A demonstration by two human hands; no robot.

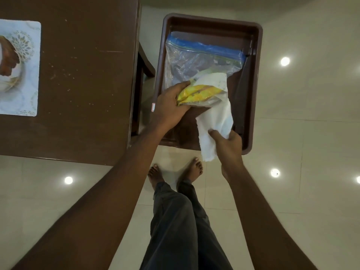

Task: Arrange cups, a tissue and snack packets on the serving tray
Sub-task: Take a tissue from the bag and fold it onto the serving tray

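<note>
- Head view looks straight down: nearest are the person's legs in dark trousers (181, 227) and two bare feet (175, 172) on a pale tiled floor (302, 133) that mirrors round ceiling lights.
- Both bare forearms reach forward from the lower corners toward a brown serving tray (257, 55).
- Right hand (228, 145) is closed in a pinch on the lower end of a white tissue (216, 117); thumb and fingers clamp the paper, whose ragged bottom edge hangs below the hand over the tray's near rim.
- Left hand (169, 106) is curled shut around the near end of a yellow snack packet (198, 93), fingers on top, gripping it at the tray's left side.
- That packet seems to lie within the bottom of a clear zip bag (194, 61) with a blue seal strip; the bag lies flat inside the tray, and the tissue's upper part overlaps it.
- No cups show on the tray.
- Left of the tray stands a dark brown worktop (78, 84), carrying a pale patterned placemat (21, 75) at the picture's left edge.
</note>
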